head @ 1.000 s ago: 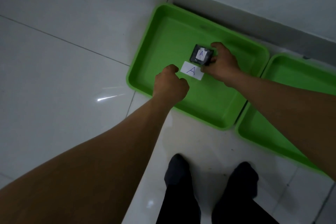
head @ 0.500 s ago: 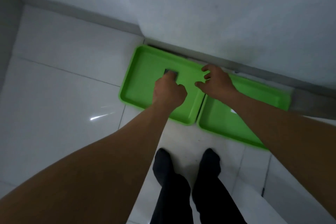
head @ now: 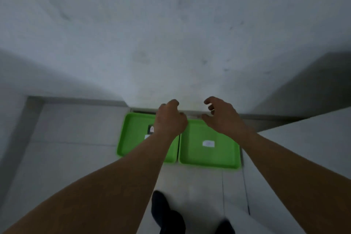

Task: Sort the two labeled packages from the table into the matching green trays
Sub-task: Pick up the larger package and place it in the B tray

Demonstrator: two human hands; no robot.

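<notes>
On the pale tiled floor (head: 62,138), the left green plastic tray (head: 131,138) holds a small dark labelled package (head: 151,129), half hidden behind the loosely curled, empty left hand (head: 171,119). The right hand (head: 221,118), fingers spread and empty, hovers above the right green tray (head: 224,156), whose white label card (head: 208,143) is too blurred to read.

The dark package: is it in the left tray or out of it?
In. The dark package lies inside the left green tray, just above its white label card, partly hidden by the left hand.
</notes>
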